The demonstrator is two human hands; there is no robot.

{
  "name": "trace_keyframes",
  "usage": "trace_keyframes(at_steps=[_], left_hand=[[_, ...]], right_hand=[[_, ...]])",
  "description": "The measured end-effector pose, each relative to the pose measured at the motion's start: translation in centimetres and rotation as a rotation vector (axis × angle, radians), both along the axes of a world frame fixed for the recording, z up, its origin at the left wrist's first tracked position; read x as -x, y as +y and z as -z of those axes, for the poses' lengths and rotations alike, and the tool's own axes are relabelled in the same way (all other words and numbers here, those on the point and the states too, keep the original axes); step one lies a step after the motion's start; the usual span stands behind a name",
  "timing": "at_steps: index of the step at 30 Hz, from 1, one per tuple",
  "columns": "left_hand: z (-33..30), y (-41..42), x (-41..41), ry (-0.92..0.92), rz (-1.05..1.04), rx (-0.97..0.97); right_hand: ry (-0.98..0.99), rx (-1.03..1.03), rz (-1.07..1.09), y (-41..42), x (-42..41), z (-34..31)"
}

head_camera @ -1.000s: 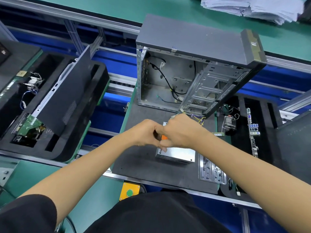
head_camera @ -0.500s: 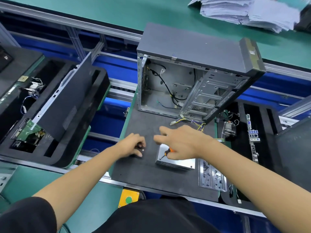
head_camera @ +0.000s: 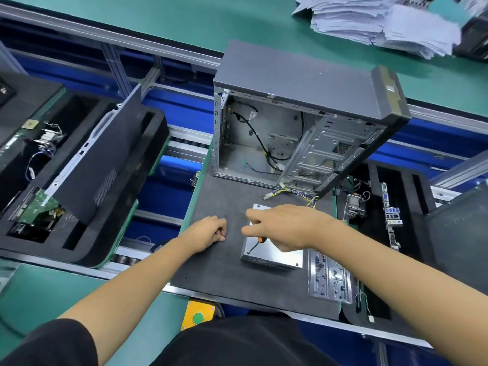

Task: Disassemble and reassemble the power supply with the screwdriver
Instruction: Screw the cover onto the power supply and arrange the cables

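The power supply (head_camera: 274,257), a silver metal box, lies flat on the dark mat (head_camera: 219,270) in front of me, with its wire bundle (head_camera: 293,192) trailing toward the case. My right hand (head_camera: 286,225) hovers over the box and grips the orange-handled screwdriver (head_camera: 257,241). The screwdriver's tip rests at the near left corner of the lid. My left hand (head_camera: 208,232) rests on the mat just left of the box with its fingers curled shut. I cannot tell whether anything is pinched in them.
An open grey computer case (head_camera: 298,128) stands at the back of the mat. A metal I/O plate (head_camera: 328,278) lies right of the power supply. Black foam trays with parts sit at left (head_camera: 87,180) and right (head_camera: 390,207). A stack of papers (head_camera: 383,22) lies far right.
Both hands were together above the power supply. My left hand has moved left down onto the mat, and my right hand has set the screwdriver tip on the box's near left corner.
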State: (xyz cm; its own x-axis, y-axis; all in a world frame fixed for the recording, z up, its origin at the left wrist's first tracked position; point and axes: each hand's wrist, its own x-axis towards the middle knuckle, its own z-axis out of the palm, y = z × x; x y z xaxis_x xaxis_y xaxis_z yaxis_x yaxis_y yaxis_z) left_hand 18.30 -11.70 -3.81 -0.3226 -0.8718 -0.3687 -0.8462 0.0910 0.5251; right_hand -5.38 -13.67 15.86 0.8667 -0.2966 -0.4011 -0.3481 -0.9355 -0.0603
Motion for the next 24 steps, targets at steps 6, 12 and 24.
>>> trace_keyframes(at_steps=[6,12,24], left_hand=[[-0.3,-0.4,0.4,-0.025,0.007,-0.010],[-0.4,-0.7,0.3,-0.139,0.168,0.120],[-1.3,-0.4,0.8,0.039,-0.009,-0.072]], right_hand=[[-0.020,0.096,-0.020,-0.2,-0.5,0.1],[-0.004,0.098,0.097,0.2,0.6,0.7],[-0.025,0.091,0.000,0.7,-0.8,0.0]])
